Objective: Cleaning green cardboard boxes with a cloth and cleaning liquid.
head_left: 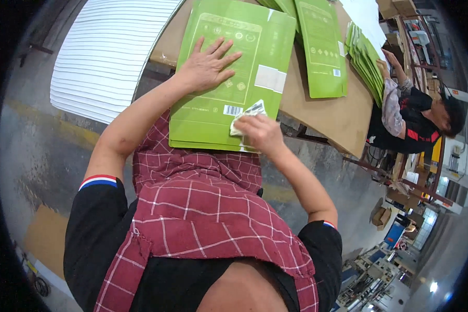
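Observation:
A flat green printed carton lies in front of me on the table, its near edge overhanging toward my checked apron. At least one more green sheet edge shows beneath it. My left hand rests flat on its upper middle, fingers spread. Near the lower right corner, my right hand is closed on a crumpled white cloth with dark marks, pressed against the carton beside a barcode. A white rectangular patch sits on the carton's right side, above the cloth.
A tall stack of white sheets stands at left. On the brown table, more green cartons lie at right. A co-worker at far right has hands on a fanned green pile. Shelving and machines stand beyond.

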Tool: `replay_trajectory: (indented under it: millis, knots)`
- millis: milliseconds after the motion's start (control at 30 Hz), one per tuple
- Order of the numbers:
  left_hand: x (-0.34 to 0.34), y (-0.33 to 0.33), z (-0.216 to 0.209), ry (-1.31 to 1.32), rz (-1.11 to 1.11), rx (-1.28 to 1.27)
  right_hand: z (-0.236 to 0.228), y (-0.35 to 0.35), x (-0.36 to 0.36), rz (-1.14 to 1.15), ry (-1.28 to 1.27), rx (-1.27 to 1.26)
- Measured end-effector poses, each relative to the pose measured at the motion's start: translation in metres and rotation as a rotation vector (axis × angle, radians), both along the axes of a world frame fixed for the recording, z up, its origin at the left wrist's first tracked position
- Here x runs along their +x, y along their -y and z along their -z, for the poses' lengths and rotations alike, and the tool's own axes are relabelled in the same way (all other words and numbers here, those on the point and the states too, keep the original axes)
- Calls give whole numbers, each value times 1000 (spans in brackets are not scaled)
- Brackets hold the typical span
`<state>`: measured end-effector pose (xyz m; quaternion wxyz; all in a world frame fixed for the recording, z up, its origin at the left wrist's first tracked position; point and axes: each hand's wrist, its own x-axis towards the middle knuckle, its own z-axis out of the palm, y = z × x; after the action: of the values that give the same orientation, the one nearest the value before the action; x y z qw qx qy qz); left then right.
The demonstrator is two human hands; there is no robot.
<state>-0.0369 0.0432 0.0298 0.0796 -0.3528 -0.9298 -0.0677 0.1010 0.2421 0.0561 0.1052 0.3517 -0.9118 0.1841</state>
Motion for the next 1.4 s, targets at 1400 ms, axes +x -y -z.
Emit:
replay_trajectory:
  millis: [1400]
  knots:
    - [1,-7,-8,340,49,15,12,9,-23,328,-173,-62]
